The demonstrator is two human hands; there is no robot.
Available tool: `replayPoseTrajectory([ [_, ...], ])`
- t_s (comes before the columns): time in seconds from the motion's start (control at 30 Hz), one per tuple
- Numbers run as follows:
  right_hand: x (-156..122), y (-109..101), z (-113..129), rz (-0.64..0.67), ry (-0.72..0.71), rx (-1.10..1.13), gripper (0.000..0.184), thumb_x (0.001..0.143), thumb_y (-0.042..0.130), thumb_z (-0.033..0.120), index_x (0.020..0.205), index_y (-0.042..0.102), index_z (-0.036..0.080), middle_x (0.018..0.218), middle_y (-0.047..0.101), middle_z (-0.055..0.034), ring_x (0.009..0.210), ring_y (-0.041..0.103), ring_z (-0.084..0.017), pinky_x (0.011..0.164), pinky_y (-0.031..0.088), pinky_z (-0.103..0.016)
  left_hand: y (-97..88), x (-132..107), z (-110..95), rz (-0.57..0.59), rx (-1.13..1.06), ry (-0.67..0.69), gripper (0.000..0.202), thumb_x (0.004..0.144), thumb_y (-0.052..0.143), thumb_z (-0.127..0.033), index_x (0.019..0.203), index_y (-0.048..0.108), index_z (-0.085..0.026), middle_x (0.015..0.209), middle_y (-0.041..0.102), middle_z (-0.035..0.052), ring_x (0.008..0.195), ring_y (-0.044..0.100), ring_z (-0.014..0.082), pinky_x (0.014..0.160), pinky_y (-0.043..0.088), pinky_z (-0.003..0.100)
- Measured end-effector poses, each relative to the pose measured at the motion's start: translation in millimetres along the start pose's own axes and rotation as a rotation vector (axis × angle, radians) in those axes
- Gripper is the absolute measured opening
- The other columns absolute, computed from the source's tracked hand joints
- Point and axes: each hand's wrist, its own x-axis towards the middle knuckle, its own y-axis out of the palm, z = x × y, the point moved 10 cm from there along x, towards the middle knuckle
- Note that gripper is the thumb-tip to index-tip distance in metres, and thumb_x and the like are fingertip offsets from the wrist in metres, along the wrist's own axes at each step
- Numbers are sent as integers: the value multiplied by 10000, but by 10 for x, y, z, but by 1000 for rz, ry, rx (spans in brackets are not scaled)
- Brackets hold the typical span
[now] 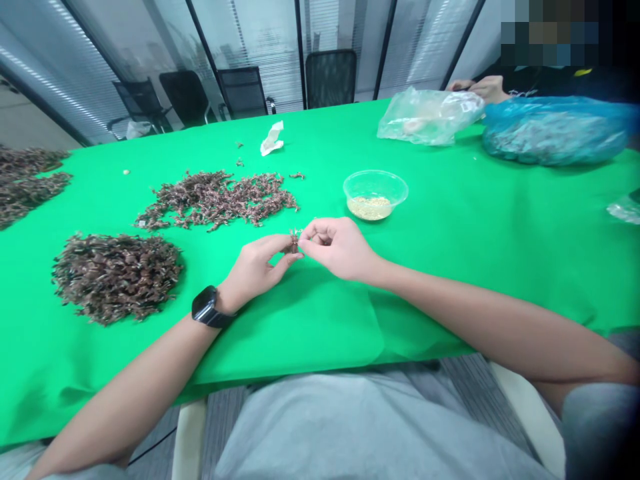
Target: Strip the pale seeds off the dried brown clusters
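The left hand (257,267) and the right hand (336,248) meet over the green table (475,233) and pinch one little brown pod (294,241) between their fingertips. A clear bowl (396,189) with pale seeds (370,208) sits at 1 o'clock from them. A big heap (117,275) lies at 9 o'clock, a flat heap (220,198) at 11.

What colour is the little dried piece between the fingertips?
The dried piece is reddish-brown, best seen in the head view.

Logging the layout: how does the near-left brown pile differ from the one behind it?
The near pile is darker, heaped and compact; the far pile is redder-brown, thin and strewn wide. The near pile has a rounded outline; the far pile is a long ragged band. Both are small dried bits on the green cloth.
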Motion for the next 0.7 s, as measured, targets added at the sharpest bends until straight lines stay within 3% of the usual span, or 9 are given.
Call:
replayPoseTrajectory([
  [0.17, -16, 168, -295, 126, 399, 449, 164, 739, 713, 180, 669, 566, 155, 473, 381, 91, 421, 279, -45, 396, 240, -200, 23, -26, -74, 49, 170, 139, 163, 979, 583, -300, 1028, 674, -175, 995, 743, 92, 928, 690, 199, 836, 519, 292],
  [0.3, -67, 294, -343, 277, 564, 655, 342, 710, 766, 155, 608, 441, 181, 480, 277, 117, 445, 198, -34, 383, 187, -174, 18, -33, -98, 46, 184, 170, 149, 981, 577, -287, 1014, 673, -178, 998, 743, 95, 903, 690, 199, 823, 522, 303],
  [0.5, -37, 239, -286, 324, 485, 563, 313, 686, 860, 300, 701, 591, 140, 513, 330, 107, 460, 218, -30, 390, 199, -172, -39, -34, -34, -30, 51, 45, 193, 953, 629, -334, 1040, 686, -172, 960, 754, 76, 881, 711, 183, 819, 541, 273],
  [0.7, 75, 74, -175, 232, 236, 303, 349, 691, 849, 414, 802, 670, 136, 521, 484, 71, 443, 389, -58, 406, 283, -206, -56, -20, -17, -37, -38, -11, 231, 944, 640, -366, 1017, 703, -157, 885, 757, 56, 795, 705, 160, 783, 540, 246],
])
